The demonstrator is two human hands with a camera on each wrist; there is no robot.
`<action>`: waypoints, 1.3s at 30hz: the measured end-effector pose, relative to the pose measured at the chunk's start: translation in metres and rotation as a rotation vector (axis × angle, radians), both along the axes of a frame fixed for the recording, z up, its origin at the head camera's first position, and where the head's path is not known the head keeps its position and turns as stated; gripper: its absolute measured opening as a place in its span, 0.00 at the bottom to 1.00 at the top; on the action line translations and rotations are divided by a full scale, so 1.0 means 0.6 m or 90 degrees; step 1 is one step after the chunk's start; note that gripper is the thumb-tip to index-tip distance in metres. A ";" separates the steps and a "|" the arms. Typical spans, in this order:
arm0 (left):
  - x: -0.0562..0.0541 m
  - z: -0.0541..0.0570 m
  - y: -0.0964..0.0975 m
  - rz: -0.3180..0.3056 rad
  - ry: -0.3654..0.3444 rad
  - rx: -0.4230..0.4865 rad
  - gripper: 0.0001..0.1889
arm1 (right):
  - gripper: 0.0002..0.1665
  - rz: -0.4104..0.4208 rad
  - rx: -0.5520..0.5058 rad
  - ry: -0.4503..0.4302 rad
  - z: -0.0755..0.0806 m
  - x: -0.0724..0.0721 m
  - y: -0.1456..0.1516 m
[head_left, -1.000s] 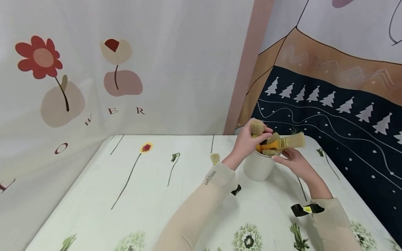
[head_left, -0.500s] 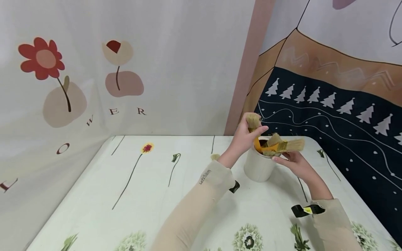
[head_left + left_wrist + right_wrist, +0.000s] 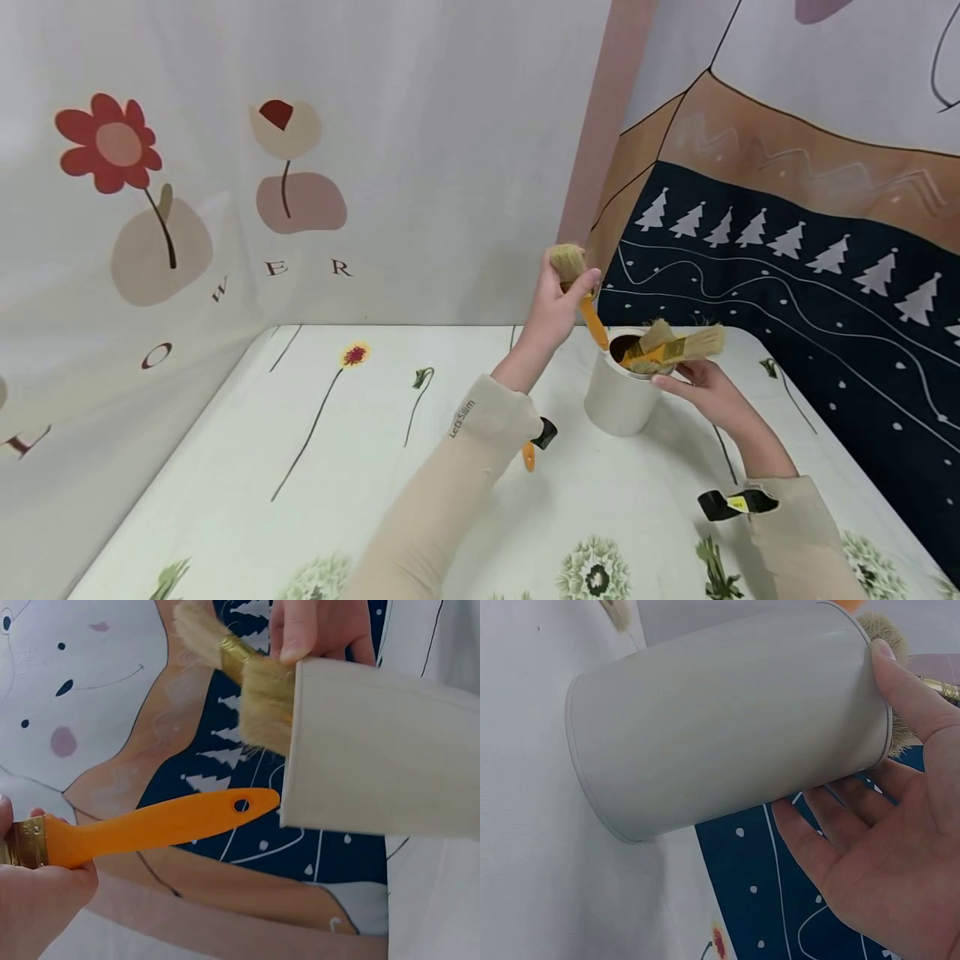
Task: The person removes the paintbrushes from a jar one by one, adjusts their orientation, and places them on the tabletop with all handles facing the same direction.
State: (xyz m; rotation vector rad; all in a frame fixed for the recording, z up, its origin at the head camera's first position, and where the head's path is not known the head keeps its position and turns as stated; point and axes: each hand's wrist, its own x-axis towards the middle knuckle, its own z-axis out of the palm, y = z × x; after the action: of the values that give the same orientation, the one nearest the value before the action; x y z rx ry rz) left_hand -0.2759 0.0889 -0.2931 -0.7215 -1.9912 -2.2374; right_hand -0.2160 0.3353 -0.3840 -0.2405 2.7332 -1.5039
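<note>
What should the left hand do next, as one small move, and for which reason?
Probably the left hand should move its brush leftward and lower it to the table. The brush's handle tip is outside the can, near the rim; the right hand holds the can, and another orange handle lies on the table, partly hidden by the left sleeve.

The brush (image 3: 142, 829) is orange-handled, the pot (image 3: 622, 396) off-white, the tablecloth (image 3: 225, 467) flower-patterned on white

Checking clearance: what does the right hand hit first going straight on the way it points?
The white container, probably at once: the right hand has its thumb at the rim and fingers along the side; how firmly they press is unclear.
</note>
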 end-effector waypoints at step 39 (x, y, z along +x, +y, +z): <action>-0.033 -0.040 -0.164 0.135 -0.031 -0.012 0.24 | 0.46 0.012 -0.018 0.004 0.001 0.002 0.001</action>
State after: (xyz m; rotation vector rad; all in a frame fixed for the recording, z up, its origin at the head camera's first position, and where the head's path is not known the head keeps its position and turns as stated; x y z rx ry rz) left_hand -0.2956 -0.0095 -0.3170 -0.4374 -2.0063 -2.1366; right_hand -0.2149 0.3357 -0.3832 -0.2711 2.7085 -1.5418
